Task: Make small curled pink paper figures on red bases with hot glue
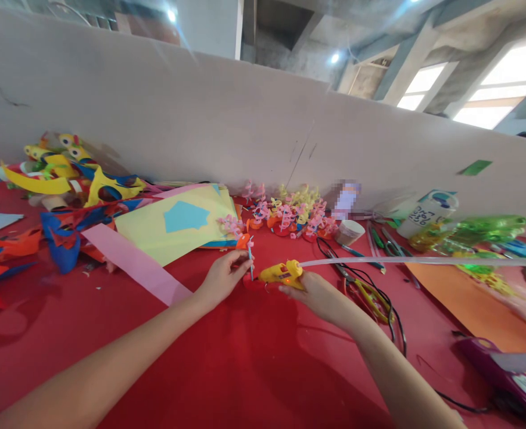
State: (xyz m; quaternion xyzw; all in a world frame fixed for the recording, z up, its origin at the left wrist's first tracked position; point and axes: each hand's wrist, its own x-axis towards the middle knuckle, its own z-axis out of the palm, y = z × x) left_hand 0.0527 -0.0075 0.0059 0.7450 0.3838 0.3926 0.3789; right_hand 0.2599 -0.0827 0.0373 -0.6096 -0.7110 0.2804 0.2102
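Between the fingers of my left hand is a thin pale-blue stick, held upright, with an orange piece at its upper end. My right hand is wrapped round a yellow glue gun, its nozzle pointing left, close to the stick's lower end. From the back of the gun a long clear glue stick runs far to the right. Whether the nozzle touches the stick I cannot tell. Just beyond my hands stand several small pink and yellow curled-paper decorations on orange bases.
Paper sheets and a pink strip lie left, near colourful paper crafts. To the right are scissors, a black cord, a paper cup, orange paper and a purple tape dispenser. A white partition stands behind.
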